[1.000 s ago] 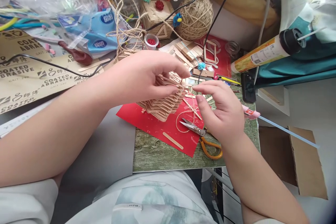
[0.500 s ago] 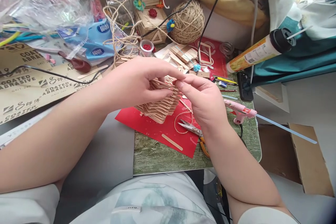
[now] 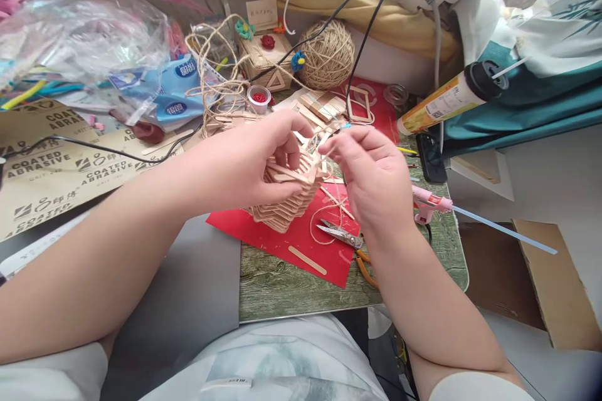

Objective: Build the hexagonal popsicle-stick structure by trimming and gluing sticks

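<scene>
With half-curled left hand, held many-layered stick structure; with right hand, pinched nothing discernible; saw unplaced stick at five o'clock.

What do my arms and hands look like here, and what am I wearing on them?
Your left hand and right hand are ungloved, with no rings or watch showing. Both forearms are bare and unmarked as far as they show, up to loose, pale white sleeves around the elbows.
</scene>
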`<state>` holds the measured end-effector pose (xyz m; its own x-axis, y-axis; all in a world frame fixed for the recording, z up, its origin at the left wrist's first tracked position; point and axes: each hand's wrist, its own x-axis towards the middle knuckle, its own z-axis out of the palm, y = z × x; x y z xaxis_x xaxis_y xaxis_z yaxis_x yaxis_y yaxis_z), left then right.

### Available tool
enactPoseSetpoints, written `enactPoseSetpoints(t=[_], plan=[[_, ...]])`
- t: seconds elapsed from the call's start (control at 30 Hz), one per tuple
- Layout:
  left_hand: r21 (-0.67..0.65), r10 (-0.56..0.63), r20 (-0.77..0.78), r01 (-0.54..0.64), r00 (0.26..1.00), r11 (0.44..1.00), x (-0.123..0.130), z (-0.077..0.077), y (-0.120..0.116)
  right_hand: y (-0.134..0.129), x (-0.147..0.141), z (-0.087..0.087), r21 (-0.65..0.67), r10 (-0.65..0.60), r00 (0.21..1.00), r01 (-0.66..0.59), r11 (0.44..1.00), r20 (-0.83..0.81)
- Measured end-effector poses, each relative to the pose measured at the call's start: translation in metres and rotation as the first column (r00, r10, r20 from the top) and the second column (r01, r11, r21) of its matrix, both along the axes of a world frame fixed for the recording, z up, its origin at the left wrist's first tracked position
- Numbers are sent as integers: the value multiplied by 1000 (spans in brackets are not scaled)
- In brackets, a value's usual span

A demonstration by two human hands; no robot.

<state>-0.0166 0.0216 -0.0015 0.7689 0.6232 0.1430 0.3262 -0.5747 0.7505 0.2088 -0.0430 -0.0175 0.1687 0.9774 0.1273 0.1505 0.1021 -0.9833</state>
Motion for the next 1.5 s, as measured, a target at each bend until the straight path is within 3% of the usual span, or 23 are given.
enactPoseSetpoints(t=[0.07, 0.17, 0.27, 0.37, 0.5, 0.6, 0.7, 0.83, 1.0, 1.2, 1.27, 1.37, 1.43, 1.5], plan=[[25, -17, -80, 19, 997, 1000, -2, 5, 0, 0, 12, 4, 18, -55, 994, 57, 998, -93], [35, -66, -174, 73, 982, 997, -5, 13, -3, -17, 32, 7, -105, -12, 986, -6, 994, -168], [41, -131, -257, 146, 958, 988, -7, 18, -7, -54, 50, 1, -264, -5, 971, -59, 963, -237], [58, -203, -334, 235, 921, 970, -10, 28, -13, -98, 62, -15, -362, -93, 948, -24, 932, -303], [171, -271, -273, 324, 923, 931, -3, 52, -39, -145, 61, -27, -427, -130, 971, 34, 904, -199], [265, -272, -129, 298, 954, 917, 19, 61, -80, -166, 50, -15, -352, 23, 1000, -23, 936, -6], [325, -294, -134, 322, 947, 889, 51, 45, -126, -181, 44, 4, -212, 236, 962, -204, 956, 140], [205, -253, -231, 301, 939, 931, 76, 6, -165, -198, 56, 6, -210, 221, 972, -200, 957, 81], [32, -267, -186, 277, 946, 960, 69, -21, -197, -217, 84, -15, -284, 235, 939, -304, 909, -252], [-116, -265, -177, 247, 948, 962, 59, -33, -228, -237, 99, -22, -212, 349, 912, -393, 895, -217], [-162, -252, -209, 221, 945, 962, 57, -35, -229, -241, 104, -21, -179, 322, 924, -359, 916, -205], [-107, -202, -216, 182, 955, 977, 54, -37, -224, -244, 121, -17, -50, 151, 925, -179, 983, -348], [11, -164, -173, 168, 971, 986, 55, -39, -219, -248, 141, -12, 58, 35, 847, -5, 998, -530], [125, -154, -113, 168, 982, 978, 57, -43, -214, -256, 166, -6, 124, -34, 715, 169, 978, -699]])
